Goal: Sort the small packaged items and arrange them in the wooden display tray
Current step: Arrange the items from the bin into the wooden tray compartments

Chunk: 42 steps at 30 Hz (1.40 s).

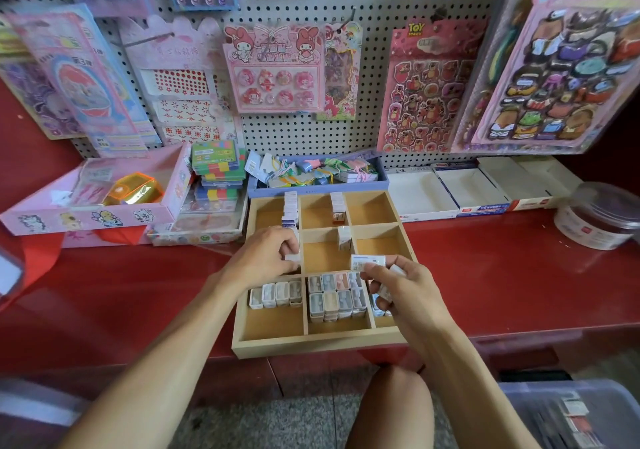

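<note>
Leftmost, a pink box (86,213) containing an orange translucent case (133,190) sits on the red bench (138,282), with a stack of coloured flat cases (216,168) just beside it. Next, the wooden display tray (311,346), divided into nine compartments, lies at the bench's front edge, partly overhanging it. The left hand (266,258) hovers over the tray's middle-left compartment, its fingers (285,251) curled round a small white packet (293,258). Rows of small packaged items (337,296) stand in the near-left and near-centre compartments; upright packets (290,207) also line the far-left, far-centre and centre compartments. The right hand (398,289) is above the near-right compartment, thumb and fingers pinching a white labelled packet (367,262), with further packets gripped in the palm. Behind the tray lies a blue box of carded trinkets (315,171); further right stand empty white cartons (450,192) and a clear round tub (602,216).
</note>
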Each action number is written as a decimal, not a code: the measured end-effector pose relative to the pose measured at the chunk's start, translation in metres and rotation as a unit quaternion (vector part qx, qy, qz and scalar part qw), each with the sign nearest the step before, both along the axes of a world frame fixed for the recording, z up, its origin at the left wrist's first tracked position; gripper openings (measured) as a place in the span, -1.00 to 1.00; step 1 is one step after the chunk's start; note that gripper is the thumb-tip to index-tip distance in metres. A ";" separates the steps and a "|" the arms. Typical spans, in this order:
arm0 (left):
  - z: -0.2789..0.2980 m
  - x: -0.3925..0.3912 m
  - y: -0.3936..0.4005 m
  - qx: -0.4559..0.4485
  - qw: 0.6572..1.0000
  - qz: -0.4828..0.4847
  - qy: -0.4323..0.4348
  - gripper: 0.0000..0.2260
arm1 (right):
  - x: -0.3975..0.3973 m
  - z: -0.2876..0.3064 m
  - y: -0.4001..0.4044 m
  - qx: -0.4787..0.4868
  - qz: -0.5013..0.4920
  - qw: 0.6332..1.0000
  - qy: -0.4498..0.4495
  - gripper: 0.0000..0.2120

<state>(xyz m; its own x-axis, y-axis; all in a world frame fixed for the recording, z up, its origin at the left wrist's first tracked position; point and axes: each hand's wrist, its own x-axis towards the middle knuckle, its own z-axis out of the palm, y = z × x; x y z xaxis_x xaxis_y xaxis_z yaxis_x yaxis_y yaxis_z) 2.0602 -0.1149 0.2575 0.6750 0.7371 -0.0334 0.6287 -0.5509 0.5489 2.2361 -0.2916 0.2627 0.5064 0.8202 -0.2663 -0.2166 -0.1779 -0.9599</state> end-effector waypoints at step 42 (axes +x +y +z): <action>0.037 0.066 -0.081 -0.307 0.911 0.000 -0.275 -0.82 | 0.007 0.008 -0.013 0.077 -0.060 0.995 -0.013 -0.90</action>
<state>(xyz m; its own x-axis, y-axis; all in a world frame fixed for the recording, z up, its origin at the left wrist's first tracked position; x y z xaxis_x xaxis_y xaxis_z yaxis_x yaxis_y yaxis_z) 2.1257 -0.1960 0.2942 0.7142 0.6934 -0.0951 0.1645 -0.0343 0.9858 2.2428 -0.3049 0.2709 0.6079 0.7839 -0.1266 -0.2013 -0.0022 -0.9795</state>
